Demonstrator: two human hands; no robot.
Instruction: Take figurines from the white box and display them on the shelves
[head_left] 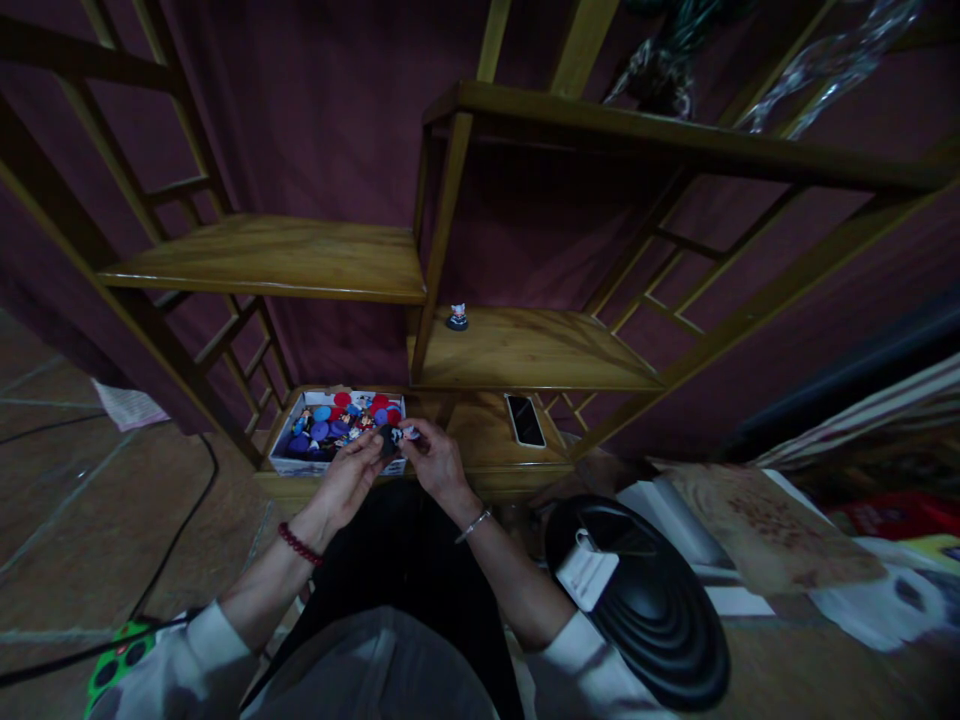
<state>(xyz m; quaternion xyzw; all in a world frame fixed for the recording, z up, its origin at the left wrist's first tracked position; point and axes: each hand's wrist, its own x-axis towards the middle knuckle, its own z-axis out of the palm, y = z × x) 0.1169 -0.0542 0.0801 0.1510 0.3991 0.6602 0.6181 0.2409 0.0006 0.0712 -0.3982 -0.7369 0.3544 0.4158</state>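
My left hand (352, 478) and my right hand (436, 460) meet in front of the lowest shelf. Between them is a small figurine (395, 437) with a dark round base; the left fingers grip the base and the right fingers pinch the pale upper part. Just behind my left hand stands a white box (281, 465) full of small figures and red, blue and purple round pieces. A similar figurine (457, 318) on a dark base stands upright at the left end of the middle shelf (532, 350).
A phone (526, 420) lies on the lowest shelf, right of my hands. The left shelf (277, 258) sits higher. On the floor at right are a black ribbed round object (645, 620) and a patterned sheet (765, 525). A black cable (184, 530) crosses the left floor.
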